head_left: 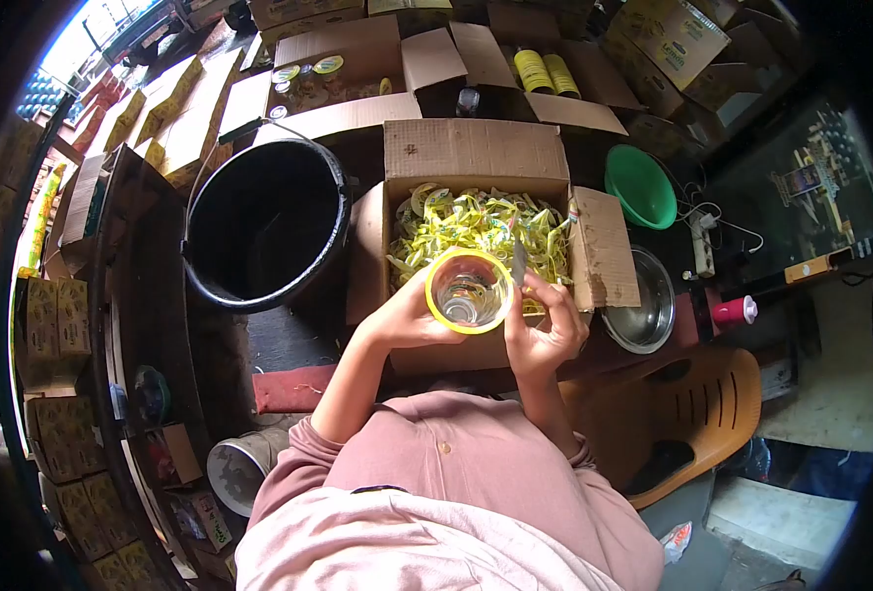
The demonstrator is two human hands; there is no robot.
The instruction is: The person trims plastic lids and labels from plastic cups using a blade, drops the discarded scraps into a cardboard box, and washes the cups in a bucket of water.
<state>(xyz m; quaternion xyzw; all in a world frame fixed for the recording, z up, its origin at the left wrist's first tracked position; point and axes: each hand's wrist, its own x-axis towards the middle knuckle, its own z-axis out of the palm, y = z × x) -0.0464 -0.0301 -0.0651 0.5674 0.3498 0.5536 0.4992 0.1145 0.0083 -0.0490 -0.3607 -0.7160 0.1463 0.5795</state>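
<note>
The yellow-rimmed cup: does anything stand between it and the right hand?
Nothing visible blocks the way: the right hand is close beside the yellow-rimmed cup, pinching a thin grey piece. The left hand holds the cup.

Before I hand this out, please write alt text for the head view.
The left hand holds a clear yellow-rimmed cup near an open cardboard box of yellow scraps; the right hand pinches a grey piece beside it.

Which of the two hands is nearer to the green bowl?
Right. The right hand is below-left of the green bowl in the picture; the left hand is farther left, holding the cup.
</note>
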